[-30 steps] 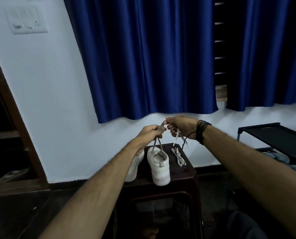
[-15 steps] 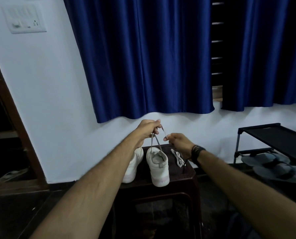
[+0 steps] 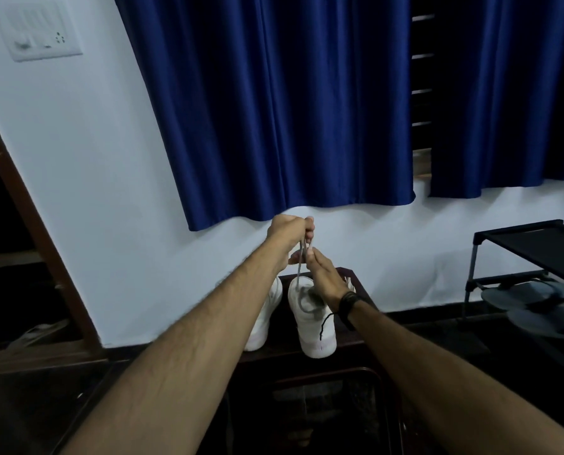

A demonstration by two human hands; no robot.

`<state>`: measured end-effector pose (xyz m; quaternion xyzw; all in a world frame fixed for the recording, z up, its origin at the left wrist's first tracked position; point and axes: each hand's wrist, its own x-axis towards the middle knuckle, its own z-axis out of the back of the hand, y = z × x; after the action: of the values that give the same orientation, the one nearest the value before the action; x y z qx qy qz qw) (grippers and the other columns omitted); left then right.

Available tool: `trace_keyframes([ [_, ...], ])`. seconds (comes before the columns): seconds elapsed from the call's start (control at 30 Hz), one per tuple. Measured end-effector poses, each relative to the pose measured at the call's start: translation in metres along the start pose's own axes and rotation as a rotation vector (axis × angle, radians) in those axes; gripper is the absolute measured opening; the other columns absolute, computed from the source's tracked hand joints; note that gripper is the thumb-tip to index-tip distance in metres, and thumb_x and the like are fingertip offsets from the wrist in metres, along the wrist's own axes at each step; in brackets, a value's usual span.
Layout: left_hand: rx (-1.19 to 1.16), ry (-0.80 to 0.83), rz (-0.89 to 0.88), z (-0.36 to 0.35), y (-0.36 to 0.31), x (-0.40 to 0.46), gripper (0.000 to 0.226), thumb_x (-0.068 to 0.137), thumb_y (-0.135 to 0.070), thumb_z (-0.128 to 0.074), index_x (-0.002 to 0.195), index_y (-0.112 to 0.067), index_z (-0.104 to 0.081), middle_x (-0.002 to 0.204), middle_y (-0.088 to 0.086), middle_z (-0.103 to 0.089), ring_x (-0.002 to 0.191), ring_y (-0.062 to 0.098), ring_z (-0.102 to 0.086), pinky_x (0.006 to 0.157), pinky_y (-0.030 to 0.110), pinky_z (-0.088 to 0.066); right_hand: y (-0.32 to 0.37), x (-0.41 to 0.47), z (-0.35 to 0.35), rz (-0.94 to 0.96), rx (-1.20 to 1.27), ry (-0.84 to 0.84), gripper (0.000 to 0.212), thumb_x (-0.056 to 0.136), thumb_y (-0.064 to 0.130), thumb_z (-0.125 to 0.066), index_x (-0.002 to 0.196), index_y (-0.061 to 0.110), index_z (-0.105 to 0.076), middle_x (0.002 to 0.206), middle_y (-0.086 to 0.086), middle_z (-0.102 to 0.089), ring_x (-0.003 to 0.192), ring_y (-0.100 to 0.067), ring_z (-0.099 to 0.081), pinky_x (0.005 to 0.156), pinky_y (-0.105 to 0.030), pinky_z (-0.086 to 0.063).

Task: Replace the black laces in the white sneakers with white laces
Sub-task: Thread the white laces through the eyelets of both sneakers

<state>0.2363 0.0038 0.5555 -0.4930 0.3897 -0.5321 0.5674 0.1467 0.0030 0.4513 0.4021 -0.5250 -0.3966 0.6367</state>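
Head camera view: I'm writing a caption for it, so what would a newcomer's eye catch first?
The deep blue curtains fill the upper middle against a white wall. Below them, at centre, the left hand grips white lace ends pulled up from the right white sneaker, and the right hand meets them lower down. Both sneakers stand on a dark stool.

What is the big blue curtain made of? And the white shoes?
The blue curtain looks like smooth, slightly shiny cloth, maybe satin: light glints along its folds. The white shoes seem to be matte leather or faux leather, plain and smooth; I can't tell which.
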Motion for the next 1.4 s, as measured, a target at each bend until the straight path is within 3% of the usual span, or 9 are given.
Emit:
trace_keyframes([
  [0.2, -0.281, -0.104, 0.068, 0.005, 0.014, 0.01, 0.01, 0.088, -0.012, -0.066, 0.078, -0.013, -0.065, 0.076, 0.003, -0.065, 0.069, 0.016, -0.059, 0.068, 0.027, -0.047, -0.009, 0.013, -0.003, -0.065, 0.191, -0.005, 0.034, 0.108, 0.025, -0.031, 0.083, 0.017, -0.053, 0.059, 0.006, -0.043, 0.056, -0.008, -0.037, 0.057, -0.022, -0.03],
  [0.47, -0.027, -0.243, 0.202, 0.024, 0.088, -0.009, 0.012, 0.073, -0.014, -0.065, 0.062, -0.011, -0.066, 0.052, 0.002, -0.059, 0.052, 0.019, -0.054, 0.046, 0.021, -0.033, -0.009, 0.026, 0.03, -0.176, 0.061, 0.178, 0.034, 0.107, 0.017, -0.036, 0.076, 0.015, -0.051, 0.075, -0.002, -0.043, 0.067, -0.01, -0.039, 0.057, -0.018, -0.034],
  [0.7, 0.416, 0.047, 0.154, 0.015, 0.113, -0.018, 0.019, 0.06, -0.029, -0.071, 0.059, -0.016, -0.056, 0.056, 0.002, -0.059, 0.056, 0.019, -0.055, 0.054, 0.026, -0.039, 0.018, 0.036, 0.047, 0.047, -0.924, 0.59, 0.023, 0.099, 0.022, -0.053, 0.084, 0.018, -0.07, 0.089, 0.002, -0.067, 0.085, -0.011, -0.058, 0.08, -0.018, -0.042],
  [0.77, 0.48, 0.073, 0.108, 0.012, 0.109, -0.013, 0.022, 0.061, -0.026, -0.076, 0.056, -0.015, -0.058, 0.052, 0.0, -0.056, 0.054, 0.018, -0.053, 0.054, 0.027, -0.04, 0.025, 0.039, 0.046, 0.115, -1.062, 0.605, 0.019, 0.095, 0.027, -0.061, 0.1, 0.018, -0.076, 0.101, -0.001, -0.073, 0.095, -0.015, -0.061, 0.085, -0.022, -0.044],
  [0.9, 0.675, 0.075, -0.049, 0.006, 0.113, -0.01, 0.019, 0.078, -0.034, -0.076, 0.066, -0.02, -0.075, 0.057, -0.001, -0.059, 0.059, 0.017, -0.056, 0.053, 0.024, -0.04, 0.037, 0.036, 0.043, 0.145, -1.027, 0.477, 0.012, 0.084, 0.02, -0.073, 0.092, 0.024, -0.08, 0.088, 0.004, -0.076, 0.08, -0.004, -0.061, 0.068, -0.008, -0.043],
  [1.0, 0.743, 0.093, -0.052, 0.002, 0.117, -0.012, 0.032, 0.078, -0.047, -0.073, 0.06, -0.021, -0.07, 0.061, 0.004, -0.059, 0.071, 0.027, -0.064, 0.056, 0.028, -0.043, 0.039, 0.027, 0.039, 0.103, -1.042, 0.427, 0.017, 0.08, 0.012, -0.068, 0.088, 0.021, -0.081, 0.084, 0.0, -0.076, 0.078, -0.009, -0.062, 0.076, -0.022, -0.054],
  [1.13, 0.641, -0.006, 0.016, 0.006, 0.115, -0.012, 0.008, 0.071, -0.026, -0.07, 0.067, -0.02, -0.071, 0.07, 0.005, -0.07, 0.074, 0.026, -0.069, 0.063, 0.035, -0.058, 0.031, 0.013, 0.034, 0.031, -1.176, 0.624, 0.029, 0.082, 0.008, -0.062, 0.103, 0.021, -0.079, 0.101, -0.004, -0.075, 0.098, -0.019, -0.065, 0.086, -0.029, -0.053],
  [1.27, 0.455, 0.029, 0.218, 0.002, 0.11, -0.015, 0.018, 0.076, -0.016, -0.06, 0.087, -0.003, -0.066, 0.074, 0.016, -0.072, 0.063, 0.028, -0.073, 0.049, 0.032, -0.057, 0.029, 0.008, 0.023, 0.031, -1.229, 0.65, 0.024, 0.089, 0.021, -0.066, 0.111, 0.02, -0.075, 0.107, -0.005, -0.07, 0.097, -0.02, -0.058, 0.068, -0.021, -0.041],
  [1.4, 0.293, 0.038, 0.309, -0.003, 0.11, -0.012, 0.03, 0.08, -0.012, -0.061, 0.104, 0.005, -0.06, 0.094, 0.02, -0.069, 0.063, 0.031, -0.072, 0.054, 0.039, -0.061, 0.033, 0.013, 0.009, -0.107, -1.271, 0.633, 0.025, 0.086, 0.023, -0.067, 0.107, 0.012, -0.073, 0.092, -0.008, -0.063, 0.084, -0.019, -0.055, 0.053, -0.022, -0.039],
])
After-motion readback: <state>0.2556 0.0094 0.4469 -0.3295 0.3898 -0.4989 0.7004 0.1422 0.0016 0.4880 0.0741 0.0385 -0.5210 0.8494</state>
